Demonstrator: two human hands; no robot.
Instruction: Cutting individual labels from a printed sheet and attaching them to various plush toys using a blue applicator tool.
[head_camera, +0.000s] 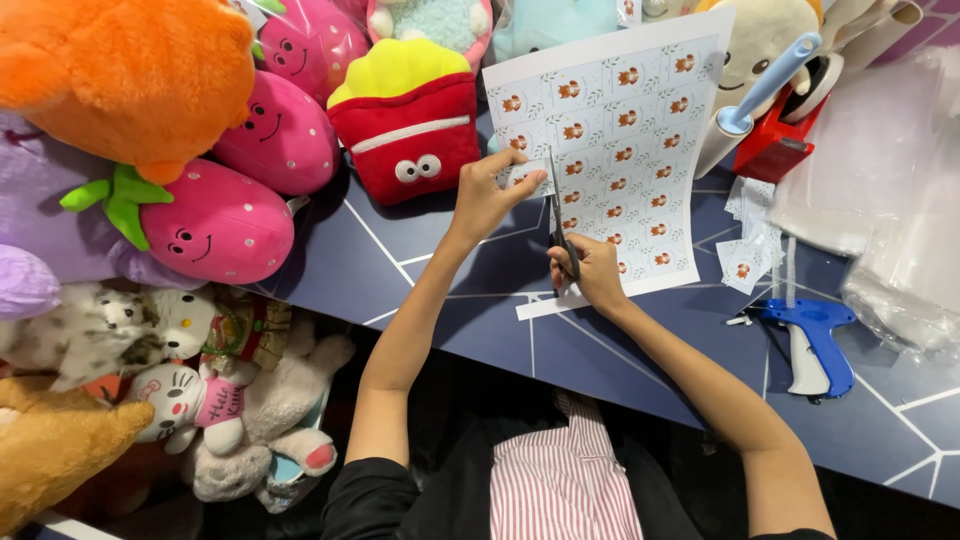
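Dark blue tabletop (420, 270) with pale angular lines, crowded with plush toys along its far and left edges. At ten o'clock, an orange plush (130, 70) over two pink strawberry plushes (215, 225); below the table edge at eight o'clock, a heap of white and spotted soft animals (200, 400). At eleven to twelve o'clock, a red fries-shaped plush (405, 125) with yellow top and cartoon eyes. Centre: left hand (483, 195) closed in a pinch on the left edge strip of a white label sheet (620, 150) printed with rows of small orange figures; the sheet curls upward toward twelve o'clock. Right hand (592, 272), just right of it, fingers curled through the handles of scissors (560, 215), blades pointing up into the sheet's left side. A cut white strip (545, 305) lies at the sheet's lower edge. At one o'clock, a red tape dispenser (775, 140). At three o'clock, loose cut labels (745, 265), a blue tagging gun (810, 340), clear plastic bags (890, 200).
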